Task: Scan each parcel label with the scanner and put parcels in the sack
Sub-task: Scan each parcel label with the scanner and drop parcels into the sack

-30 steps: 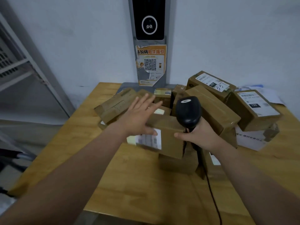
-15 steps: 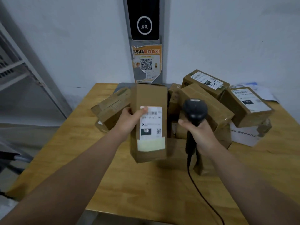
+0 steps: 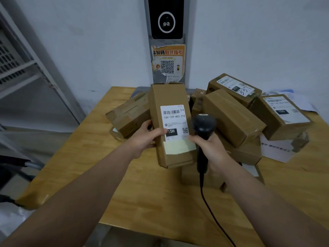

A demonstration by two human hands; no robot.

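Observation:
A tall brown cardboard parcel point(image 3: 169, 97) is held upright above the wooden table point(image 3: 151, 202), its white label point(image 3: 173, 118) with barcode facing me. My left hand point(image 3: 144, 138) grips the parcel's left side, thumb lying across the label's lower edge. My right hand point(image 3: 211, 148) grips the handle of a black corded scanner point(image 3: 203, 124), whose head sits just right of the label, close to the parcel's right edge. The sack is out of view.
Several more brown parcels point(image 3: 231, 116) are piled on the table behind and to the right, some with labels up. A wall-mounted black device and orange QR poster point(image 3: 168, 62) stand behind. A metal shelf frame point(image 3: 26, 73) is at the left. The scanner cable point(image 3: 213, 216) trails toward me.
My left hand lifted the parcel off the pile and turned it upright with the label toward me. My right hand brought the scanner in close beside the label.

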